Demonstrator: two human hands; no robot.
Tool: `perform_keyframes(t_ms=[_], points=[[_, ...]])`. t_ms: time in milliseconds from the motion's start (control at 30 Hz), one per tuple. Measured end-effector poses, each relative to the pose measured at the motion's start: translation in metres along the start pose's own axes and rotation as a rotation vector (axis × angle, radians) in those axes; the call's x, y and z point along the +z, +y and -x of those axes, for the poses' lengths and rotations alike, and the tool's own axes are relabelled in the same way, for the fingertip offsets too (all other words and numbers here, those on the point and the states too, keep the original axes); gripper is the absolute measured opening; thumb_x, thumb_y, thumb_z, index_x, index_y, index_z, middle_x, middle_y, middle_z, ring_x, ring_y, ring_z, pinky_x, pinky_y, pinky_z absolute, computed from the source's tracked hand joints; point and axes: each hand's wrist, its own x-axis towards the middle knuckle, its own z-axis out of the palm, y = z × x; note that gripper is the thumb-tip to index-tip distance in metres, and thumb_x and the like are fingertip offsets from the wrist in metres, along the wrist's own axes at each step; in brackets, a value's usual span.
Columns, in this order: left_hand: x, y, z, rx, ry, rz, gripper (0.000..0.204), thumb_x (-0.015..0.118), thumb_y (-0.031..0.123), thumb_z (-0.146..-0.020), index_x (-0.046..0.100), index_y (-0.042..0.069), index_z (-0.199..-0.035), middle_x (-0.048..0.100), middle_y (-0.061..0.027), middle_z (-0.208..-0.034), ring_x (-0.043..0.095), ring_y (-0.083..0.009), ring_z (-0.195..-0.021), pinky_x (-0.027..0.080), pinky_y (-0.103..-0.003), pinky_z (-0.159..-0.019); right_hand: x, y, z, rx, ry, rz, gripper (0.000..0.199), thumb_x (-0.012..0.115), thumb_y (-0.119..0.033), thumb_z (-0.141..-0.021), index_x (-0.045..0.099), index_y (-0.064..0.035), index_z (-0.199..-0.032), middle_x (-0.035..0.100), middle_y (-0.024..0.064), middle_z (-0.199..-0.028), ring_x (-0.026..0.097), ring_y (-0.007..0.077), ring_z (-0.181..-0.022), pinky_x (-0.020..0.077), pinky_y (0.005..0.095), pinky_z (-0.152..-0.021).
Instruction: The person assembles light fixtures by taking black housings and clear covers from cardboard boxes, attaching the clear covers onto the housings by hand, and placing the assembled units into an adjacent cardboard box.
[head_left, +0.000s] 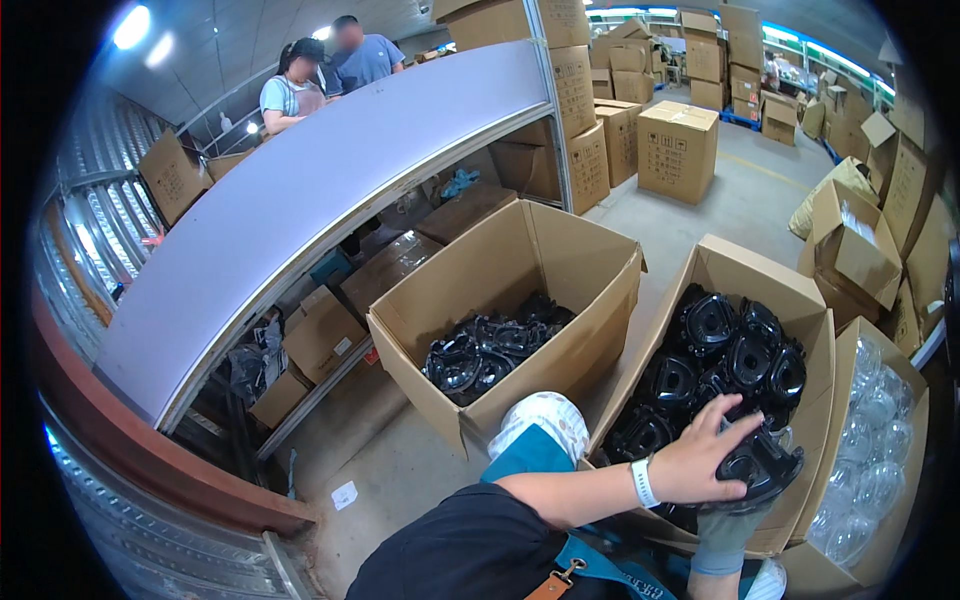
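Note:
A black moulded plastic housing (752, 474) with a round recess is held tilted over the open carton at my right. My left hand (697, 462), bare with a white wristband, reaches across from the left. Its fingers are spread over the near side of the housing, and its thumb lies against it. My right hand (728, 528), in a grey glove, grips the housing from below; its fingertips are hidden under the part. Beneath both hands the carton (628, 395) holds several similar black housings (748, 360), packed close together.
To the left, another open carton (590, 365) holds loose black plastic parts (480, 350). A carton of clear plastic bowls (862, 450) stands at far right. A long white-topped bench (300, 170) runs along the left, with two people (365, 62) behind it. Stacked cartons (678, 150) stand farther back.

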Motion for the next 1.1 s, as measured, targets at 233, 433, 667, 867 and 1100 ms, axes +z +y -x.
perform_keyframes(t_ms=[233, 433, 667, 867, 1100], points=[[-0.007, 0.009, 0.017, -0.1, -0.147, 0.353, 0.094, 0.07, 0.05, -0.071, 0.022, 0.021, -0.147, -0.001, -0.0239, -0.15, 0.015, -0.0495, -0.135, 0.024, -0.054, -0.109, 0.007, 0.056, 0.017, -0.146, -0.047, -0.444, 0.065, 0.035, -0.048, -0.095, 0.018, -0.0163, -0.148, 0.016, 0.0069, -0.154, 0.023, 0.0244, -0.14, 0.0232, 0.0378, -0.113], [0.004, -0.007, 0.033, -0.097, 0.004, 0.625, 0.089, 0.063, 0.057, -0.073, 0.026, 0.015, -0.143, 0.004, -0.0196, -0.149, 0.019, -0.0434, -0.136, 0.026, -0.049, -0.108, 0.015, 0.029, 0.029, -0.086, -0.031, -0.118, 0.062, 0.037, -0.042, -0.096, 0.017, -0.0161, -0.149, 0.02, 0.0075, -0.152, 0.025, 0.0251, -0.138, 0.0241, 0.0367, -0.112], [0.007, -0.031, 0.036, -0.163, 0.111, 0.765, 0.082, 0.057, 0.053, -0.08, 0.028, 0.005, -0.14, 0.011, -0.0185, -0.148, 0.017, -0.0352, -0.138, 0.017, -0.044, -0.113, 0.026, 0.016, 0.042, -0.151, 0.089, 0.573, 0.066, 0.049, -0.032, -0.095, 0.017, -0.0091, -0.148, 0.026, 0.0103, -0.148, 0.031, 0.0267, -0.135, 0.0278, 0.0385, -0.11], [0.003, -0.026, 0.04, -0.006, 0.269, 0.685, 0.076, 0.064, 0.042, -0.073, 0.038, 0.004, -0.134, 0.028, -0.0208, -0.141, 0.022, -0.0377, -0.137, 0.019, -0.045, -0.112, 0.07, -0.004, 0.027, -0.059, 0.054, 0.445, 0.071, 0.062, -0.029, -0.086, 0.027, -0.0089, -0.145, 0.033, 0.0114, -0.146, 0.034, 0.0278, -0.133, 0.0287, 0.0436, -0.11], [0.004, -0.027, 0.039, -0.145, 0.223, 0.873, 0.092, 0.065, 0.06, -0.07, 0.036, 0.0, -0.133, 0.025, -0.0231, -0.139, 0.025, -0.0352, -0.133, 0.024, -0.043, -0.11, 0.062, -0.039, 0.036, -0.199, -0.102, 0.681, 0.082, 0.068, -0.03, -0.083, 0.024, -0.0006, -0.145, 0.03, 0.0161, -0.146, 0.028, 0.0276, -0.136, 0.0256, 0.0402, -0.11]])
